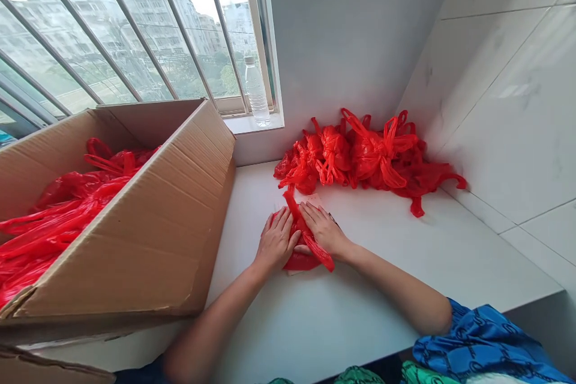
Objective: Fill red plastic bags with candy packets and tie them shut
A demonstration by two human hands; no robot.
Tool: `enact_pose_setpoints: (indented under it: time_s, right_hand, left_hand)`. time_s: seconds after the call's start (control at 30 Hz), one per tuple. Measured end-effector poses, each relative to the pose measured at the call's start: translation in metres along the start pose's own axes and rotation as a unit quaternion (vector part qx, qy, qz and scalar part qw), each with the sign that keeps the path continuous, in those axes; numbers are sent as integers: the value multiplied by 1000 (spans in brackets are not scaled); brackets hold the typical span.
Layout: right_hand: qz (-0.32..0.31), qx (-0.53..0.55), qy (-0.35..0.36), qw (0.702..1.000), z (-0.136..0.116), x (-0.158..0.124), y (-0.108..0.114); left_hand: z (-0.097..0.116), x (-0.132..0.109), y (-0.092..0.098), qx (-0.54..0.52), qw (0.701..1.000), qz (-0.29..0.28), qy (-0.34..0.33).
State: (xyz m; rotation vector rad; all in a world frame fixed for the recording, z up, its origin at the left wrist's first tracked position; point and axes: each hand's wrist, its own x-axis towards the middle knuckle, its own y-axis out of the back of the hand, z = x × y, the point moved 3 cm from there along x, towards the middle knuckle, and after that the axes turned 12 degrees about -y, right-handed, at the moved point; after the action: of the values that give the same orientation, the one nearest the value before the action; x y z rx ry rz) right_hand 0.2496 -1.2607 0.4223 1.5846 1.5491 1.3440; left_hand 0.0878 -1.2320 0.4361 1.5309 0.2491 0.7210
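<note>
A red plastic bag (302, 240) lies on the white counter (387, 264), over what looks like a pale flat item. My left hand (275, 241) rests flat on its left side, fingers stretched forward. My right hand (322, 229) lies flat on its right side, fingers also extended. A twisted handle of the bag runs between both hands and over my right wrist. Behind them, against the wall, sits a pile of tied red bags (364, 156).
A large open cardboard box (148, 234) full of loose red bags (63, 204) stands at the left. A clear plastic bottle (257, 91) stands on the window sill. Tiled wall (504, 90) bounds the right side. Blue patterned cloth (486, 342) is at the lower right.
</note>
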Motion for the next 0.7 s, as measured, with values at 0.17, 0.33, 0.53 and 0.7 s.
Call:
enact_pose_setpoints:
  time_s: [0.17,0.33,0.53,0.7]
  right_hand:
    - [-11,-10,-8,1000,3,-1,-6]
    - [-21,-5,-1,1000,4,0,-13]
    - [-36,14,-7,999,6,0,-17]
    - [-48,15,-9,999,8,1,-20]
  left_hand:
    - [-3,-1,-7,6,1000,-1,-1]
    - [-4,-2,-14,-28,1000,0,2]
    - [-9,-5,-24,-97,995,-15,23]
    - [-10,-5,-25,-116,993,3,25]
